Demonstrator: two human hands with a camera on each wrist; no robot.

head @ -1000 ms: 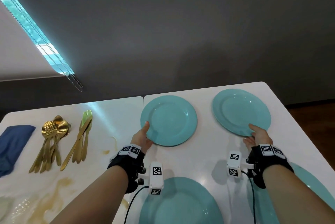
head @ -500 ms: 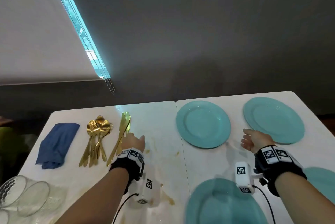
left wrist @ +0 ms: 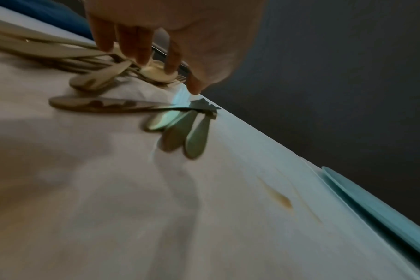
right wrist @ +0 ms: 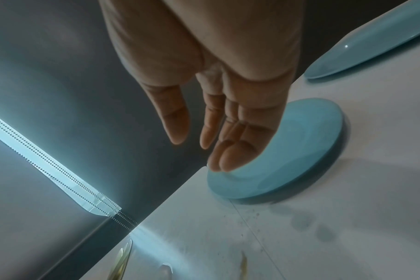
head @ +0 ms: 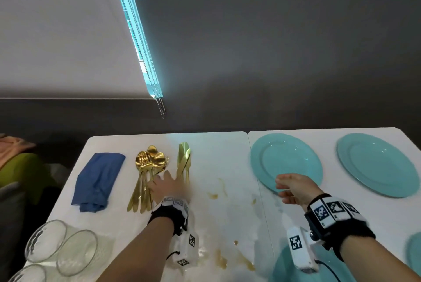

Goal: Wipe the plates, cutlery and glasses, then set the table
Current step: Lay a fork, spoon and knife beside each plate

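Gold spoons and forks (head: 148, 167) lie in a pile on the white table (head: 227, 167), with gold knives (head: 184, 161) just to their right. My left hand (head: 167, 187) hovers over the cutlery handles between the two groups. Its fingers (left wrist: 142, 55) point straight down at the spoon bowls (left wrist: 96, 79) and hold nothing; the frames do not show whether they touch. My right hand (head: 293, 188) floats open and relaxed at the near rim of a teal plate (head: 286, 163), with its fingers (right wrist: 223, 157) above that plate (right wrist: 300, 151). A second teal plate (head: 378, 163) lies further right.
A folded blue cloth (head: 98, 181) lies left of the cutlery. Several glasses (head: 61, 245) lie at the near left corner. Two more teal plates (head: 284, 268) sit at the near edge. Brown stains (head: 227, 261) mark the table. A window blind (head: 68, 31) hangs behind.
Both hands let go of the far plates. My left hand swept left to the cutlery, and my right hand drifted left to the inner plate. The head view turned left.
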